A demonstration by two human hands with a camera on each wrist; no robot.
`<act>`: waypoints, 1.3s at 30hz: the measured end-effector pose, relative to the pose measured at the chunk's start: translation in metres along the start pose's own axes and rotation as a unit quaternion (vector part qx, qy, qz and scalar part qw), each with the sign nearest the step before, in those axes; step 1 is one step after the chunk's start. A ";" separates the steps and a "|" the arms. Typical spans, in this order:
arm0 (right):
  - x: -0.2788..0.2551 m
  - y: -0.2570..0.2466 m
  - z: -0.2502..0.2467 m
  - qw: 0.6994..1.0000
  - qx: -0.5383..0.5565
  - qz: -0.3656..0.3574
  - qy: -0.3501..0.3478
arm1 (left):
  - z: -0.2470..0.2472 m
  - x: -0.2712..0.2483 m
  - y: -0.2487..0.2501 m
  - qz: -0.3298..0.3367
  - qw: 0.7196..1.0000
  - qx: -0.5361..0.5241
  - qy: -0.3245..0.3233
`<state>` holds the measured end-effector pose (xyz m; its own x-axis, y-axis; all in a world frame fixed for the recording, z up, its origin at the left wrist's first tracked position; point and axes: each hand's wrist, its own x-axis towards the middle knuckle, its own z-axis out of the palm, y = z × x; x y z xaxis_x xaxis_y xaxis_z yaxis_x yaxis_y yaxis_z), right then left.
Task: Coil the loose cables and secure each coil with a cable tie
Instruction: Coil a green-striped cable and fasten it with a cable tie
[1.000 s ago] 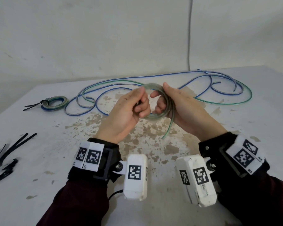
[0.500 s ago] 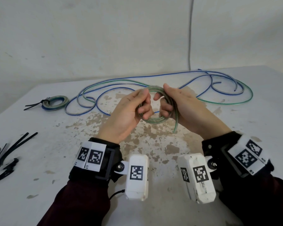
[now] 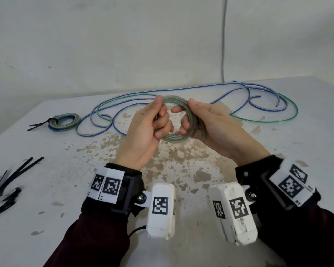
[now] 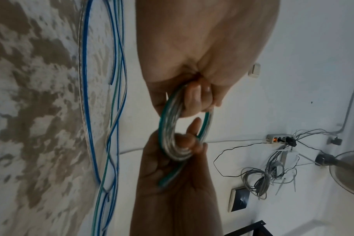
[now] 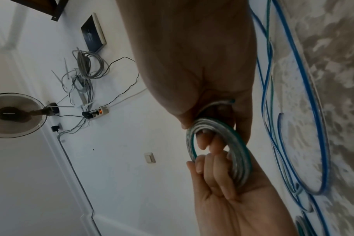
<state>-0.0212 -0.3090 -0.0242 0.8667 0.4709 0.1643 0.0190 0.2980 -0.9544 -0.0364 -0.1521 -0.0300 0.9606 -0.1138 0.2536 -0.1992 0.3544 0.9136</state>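
the stained table (image 3: 46,237) carries loose blue and green cables (image 3: 258,120) from 10 to 2 o'clock. above its middle both hands hold a green-and-clear coil (image 3: 183,138) upright: left hand (image 3: 145,133) curled round its 9 o'clock side, right hand (image 3: 216,128) gripping 3 o'clock. a tied coil (image 3: 65,122) lies at 10, black cable ties (image 3: 6,187) at 8.

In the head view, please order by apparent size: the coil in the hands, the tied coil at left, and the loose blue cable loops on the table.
1. Loose blue cable loops, spread widest.
2. Coil in the hands; it is nearer the camera, so its lead over the next is unsure.
3. Tied coil.
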 end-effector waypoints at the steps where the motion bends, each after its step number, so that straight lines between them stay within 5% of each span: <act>1: 0.000 0.002 0.001 1.000 0.006 0.003 -0.005 | -0.001 0.001 0.001 0.008 1.000 -0.015 0.014; 9: 0.002 0.006 0.002 0.999 0.036 -0.013 0.009 | -0.004 0.000 0.003 -0.021 0.999 -0.025 -0.013; 13: 0.003 0.002 -0.006 0.999 -0.034 -0.002 0.011 | 0.000 -0.004 0.006 -0.076 0.992 0.050 -0.086; 20: -0.003 0.004 -0.007 0.986 -0.143 0.065 -0.051 | -0.002 -0.007 0.003 -0.122 0.970 0.192 -0.086; 32: -0.001 0.008 -0.004 0.991 -0.129 0.032 -0.016 | -0.006 -0.002 0.003 -0.030 0.992 0.120 0.026; 39: 0.002 0.013 0.001 0.996 -0.066 0.053 0.022 | -0.006 -0.001 0.003 -0.011 0.999 0.039 0.030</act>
<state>-0.0194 -0.3031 -0.0356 0.8887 0.4553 0.0533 -0.0104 0.1364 -0.9906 -0.0366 -0.1455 -0.0292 0.9745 -0.0632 0.2154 -0.1901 0.2779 0.9416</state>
